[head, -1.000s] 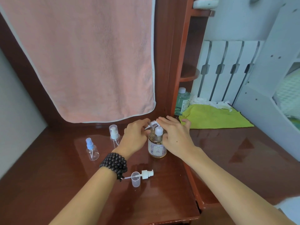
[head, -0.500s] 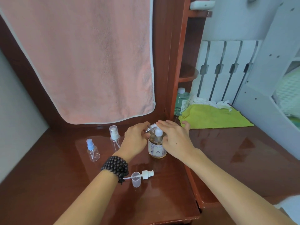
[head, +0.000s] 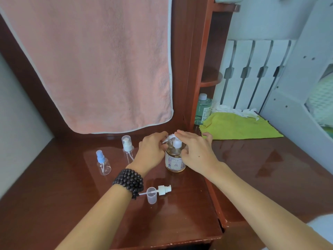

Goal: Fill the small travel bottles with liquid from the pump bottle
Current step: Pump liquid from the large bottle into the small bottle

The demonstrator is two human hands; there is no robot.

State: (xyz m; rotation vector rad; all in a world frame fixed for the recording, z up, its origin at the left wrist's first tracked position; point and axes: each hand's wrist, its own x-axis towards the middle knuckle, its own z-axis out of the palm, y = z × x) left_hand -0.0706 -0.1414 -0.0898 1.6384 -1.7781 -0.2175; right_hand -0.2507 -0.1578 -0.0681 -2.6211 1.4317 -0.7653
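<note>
Pump bottle (head: 175,159) stands upright on the wooden desk (head: 180,222), between the two hands. Its white pump head sits under the right hand (head: 196,154), whose straight fingers lie flat across the top while the thumb curls toward the bottle's shoulder. The left hand (head: 153,152) pinches a small clear bottle (head: 167,138) at the pump's spout, tilted, just above and left of the pump bottle's neck; most of it is hidden by the fingers. A dark bead bracelet (head: 128,181) wraps the left wrist. Left of the left hand stand two more small clear bottles, both upright and apart from it: a white-pump bottle (head: 127,147) close by and a blue-spray bottle (head: 103,163) farther left. Nearer the person than the hands, a loose white pump (head: 163,189) lies on its side, its tube running behind a clear cap (head: 152,195) that stands open end up. Behind the hands hangs a pink towel (head: 99,60). Beyond the right hand lie a green cloth (head: 239,127) and a capped green bottle (head: 203,109).
</note>
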